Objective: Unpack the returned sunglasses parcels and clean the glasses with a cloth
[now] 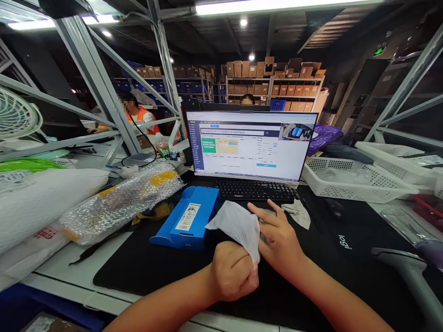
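Observation:
My left hand (233,272) is closed in a fist around the lower end of a thin white cloth (237,226), whose upper part flares out above the knuckles. Just to its right, my right hand (282,240) is held up with the fingers apart, close behind the cloth's edge. Whether its thumb touches the cloth is hidden. Left of the hands, a blue cardboard box (192,216) with a white printed label and a raised end flap lies on the black desk mat (138,263). Another crumpled white piece of cloth (297,213) rests beyond my right hand.
A keyboard (256,189) lies below a lit monitor (249,159). Bubble-wrapped goods (124,200) lie at left. White baskets (360,184), a mouse (334,208) and a handheld scanner (404,267) are at right. A person in an orange vest (143,117) is behind the frame.

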The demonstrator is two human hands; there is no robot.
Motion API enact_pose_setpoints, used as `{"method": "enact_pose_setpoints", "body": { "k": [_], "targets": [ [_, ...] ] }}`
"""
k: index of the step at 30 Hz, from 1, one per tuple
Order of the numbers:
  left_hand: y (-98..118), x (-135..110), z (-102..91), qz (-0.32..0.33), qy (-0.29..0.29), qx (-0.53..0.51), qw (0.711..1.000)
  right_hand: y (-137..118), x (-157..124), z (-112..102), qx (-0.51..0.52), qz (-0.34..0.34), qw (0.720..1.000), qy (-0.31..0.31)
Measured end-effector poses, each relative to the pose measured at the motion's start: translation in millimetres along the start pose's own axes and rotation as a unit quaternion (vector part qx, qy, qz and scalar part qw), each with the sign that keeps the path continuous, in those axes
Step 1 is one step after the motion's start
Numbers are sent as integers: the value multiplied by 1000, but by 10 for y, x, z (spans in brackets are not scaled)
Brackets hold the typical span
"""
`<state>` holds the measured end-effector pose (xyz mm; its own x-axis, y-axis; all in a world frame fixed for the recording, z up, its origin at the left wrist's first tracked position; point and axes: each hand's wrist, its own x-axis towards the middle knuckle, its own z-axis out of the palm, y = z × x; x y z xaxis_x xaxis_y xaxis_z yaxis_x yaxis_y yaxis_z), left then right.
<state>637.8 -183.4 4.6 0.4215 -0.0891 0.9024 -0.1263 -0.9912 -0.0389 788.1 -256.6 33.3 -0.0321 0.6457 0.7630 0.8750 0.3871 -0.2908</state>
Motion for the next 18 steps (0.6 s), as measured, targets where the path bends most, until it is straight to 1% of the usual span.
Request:
{"method": "enact_pose_setpoints", "body": {
  "k": [2, 4, 6, 8, 9, 10, 12, 13, 14, 15, 18],
  "targets": [
    [5, 21, 1, -1, -19, -9, 1000, 19, 4, -28, 2, 19, 1000, -16],
    [-34, 62, 25, 9, -50, 3, 999, 75, 39, -81, 34, 68, 997, -10],
    [-101, 118, 74, -7, -98, 16, 995, 191, 101, -180, 72, 135, 988, 25],
    [-152, 176, 153, -58, -165, 30, 984, 361, 169, -328, 101, 206, 970, 80],
    [-158, 204, 205, -80, -214, 40, 973, 456, 197, -415, 117, 237, 958, 112],
    [-148, 229, 267, -92, -280, 54, 954, 548, 219, -504, 138, 264, 944, 144],
    [-91, 272, 415, -88, -423, 88, 897, 700, 244, -669, 196, 294, 913, 205],
    [-55, 288, 502, -80, -481, 100, 867, 754, 250, -738, 223, 298, 899, 231],
    [-24, 302, 594, -76, -521, 108, 843, 792, 253, -794, 244, 297, 888, 253],
    [-3, 313, 693, -79, -542, 113, 829, 814, 254, -837, 254, 294, 881, 270],
    [-23, 349, 987, -106, -565, 107, 811, 822, 251, -905, 251, 287, 878, 290]
  ]
}}
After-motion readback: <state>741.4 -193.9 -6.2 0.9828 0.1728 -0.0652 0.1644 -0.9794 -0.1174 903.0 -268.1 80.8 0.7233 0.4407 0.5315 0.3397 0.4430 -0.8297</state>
